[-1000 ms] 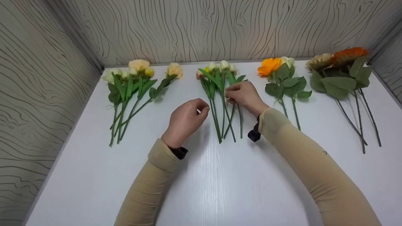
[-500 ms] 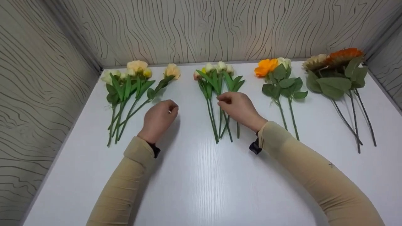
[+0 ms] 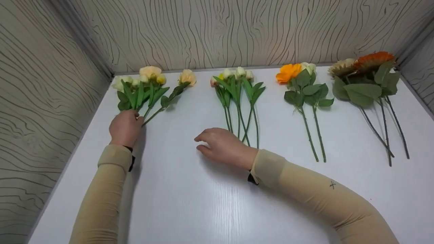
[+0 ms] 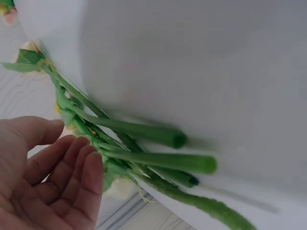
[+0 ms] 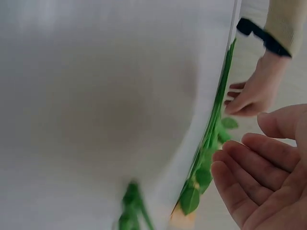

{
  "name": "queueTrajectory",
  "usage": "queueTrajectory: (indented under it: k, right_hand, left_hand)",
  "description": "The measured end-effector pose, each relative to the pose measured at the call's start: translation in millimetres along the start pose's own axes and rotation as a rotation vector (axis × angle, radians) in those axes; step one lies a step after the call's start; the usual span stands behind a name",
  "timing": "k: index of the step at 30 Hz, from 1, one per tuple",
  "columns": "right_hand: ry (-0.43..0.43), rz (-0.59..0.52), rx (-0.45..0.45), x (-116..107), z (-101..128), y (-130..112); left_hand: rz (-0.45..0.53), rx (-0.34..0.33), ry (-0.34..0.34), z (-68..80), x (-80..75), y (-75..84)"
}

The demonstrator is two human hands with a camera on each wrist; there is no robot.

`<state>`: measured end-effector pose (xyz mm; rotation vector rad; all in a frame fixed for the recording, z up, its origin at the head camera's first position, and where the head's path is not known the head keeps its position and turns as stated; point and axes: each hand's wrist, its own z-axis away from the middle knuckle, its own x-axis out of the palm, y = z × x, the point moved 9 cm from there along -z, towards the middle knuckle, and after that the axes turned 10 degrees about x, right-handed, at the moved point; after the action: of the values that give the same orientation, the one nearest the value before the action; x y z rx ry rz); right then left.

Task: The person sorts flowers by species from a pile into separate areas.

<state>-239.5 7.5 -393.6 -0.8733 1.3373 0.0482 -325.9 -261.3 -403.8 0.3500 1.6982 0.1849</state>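
White tabletop [image 3: 179, 203] holds leafy cream-and-yellow flowers [image 3: 140, 94] beside the loose-fingered left hand [image 3: 125, 128], and green-stemmed tulips [image 3: 233, 87] near the loose-fingered right hand [image 3: 224, 147].

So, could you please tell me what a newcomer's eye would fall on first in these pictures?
Probably the bright orange flower, right of centre in the head view, then the rust-orange bloom at the far right. The left hand, at the leftmost bunch, and the right hand, hiding part of the lower stems of the middle tulips, may come next.
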Motion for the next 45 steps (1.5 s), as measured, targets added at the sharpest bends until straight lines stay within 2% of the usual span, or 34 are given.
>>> queueTrajectory:
  k: [3, 6, 18, 23, 28, 31, 33, 36, 39, 42, 45]
  right_hand:
    - [-0.015, 0.007, -0.040, 6, 3, -12]
    - [-0.020, 0.000, -0.043, 7, 5, -13]
    - [0.046, -0.039, -0.021, -8, 10, 12]
    - [0.094, -0.065, 0.021, -24, 16, 29]
    - [0.143, -0.100, 0.086, -40, 24, 53]
    - [0.177, -0.154, 0.137, -50, 30, 68]
    - [0.202, -0.219, 0.175, -57, 34, 79]
    - [0.233, -0.359, 0.236, -67, 41, 94]
    - [0.258, -0.522, 0.292, -74, 45, 106]
    - [0.287, -0.662, 0.318, -83, 47, 114]
    - [0.313, -0.761, 0.330, -91, 49, 121]
  left_hand:
    - [-0.011, -0.005, -0.011, -2.6, 4.0, -2.4]
    - [-0.011, -0.018, -0.018, -4.7, 8.0, -4.0]
    - [0.026, -0.022, -0.022, -9.5, 9.7, 0.6]
    - [0.139, -0.033, -0.004, -8.2, 3.1, 9.6]
    - [0.314, -0.024, 0.028, -8.0, -0.2, 29.8]
    - [0.472, -0.005, 0.034, -6.7, 4.1, 50.1]
    - [0.621, 0.005, 0.026, -4.7, 11.1, 68.6]
    - [0.873, 0.016, 0.012, 0.5, 27.1, 104.2]
    - [1.088, 0.021, -0.037, 8.2, 47.5, 146.2]
    - [1.226, 0.047, -0.112, 17.7, 65.5, 187.3]
    - [1.303, 0.088, -0.180, 26.9, 77.3, 221.8]
